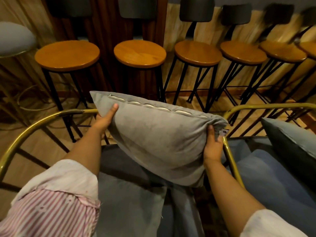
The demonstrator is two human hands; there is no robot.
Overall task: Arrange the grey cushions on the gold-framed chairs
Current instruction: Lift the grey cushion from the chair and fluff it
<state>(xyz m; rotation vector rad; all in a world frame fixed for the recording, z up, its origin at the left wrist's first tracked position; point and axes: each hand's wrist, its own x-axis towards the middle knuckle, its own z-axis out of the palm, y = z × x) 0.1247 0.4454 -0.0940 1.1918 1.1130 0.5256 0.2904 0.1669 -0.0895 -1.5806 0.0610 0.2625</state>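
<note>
Grey velvety cushion (153, 137), square and plump, is held up in mid-frame above the dark seat (119, 161) of the near chair; its zipped edge faces up, the zip gaping in places so pale filling shows, and a small tag sticks out at its right corner. Left hand (105, 118) clasps the cushion's far-left corner, thumb on the near face, the other fingers hidden behind. Right hand (212, 146) pinches the bunched right corner, thumb pointing up along the fabric. Both forearms reach forward and slightly inward, the left in a rolled pink-striped sleeve (56, 202), the right with a pale cuff at the bottom edge. The cushion stands on edge and tilted: its zipped top runs from far left, higher, down to the near right, and its lower corner hangs toward the seat without clearly touching it. Gold frame (34, 125) of the near chair curves round on the left, and a gold rail passes just beside the right hand. To the right a second gold-framed chair (266, 106) holds a blue-grey cushion (290, 142) leaning upright on its seat. Farther off, a row of wooden-topped stools (140, 53) on black legs stands along the wall.
</note>
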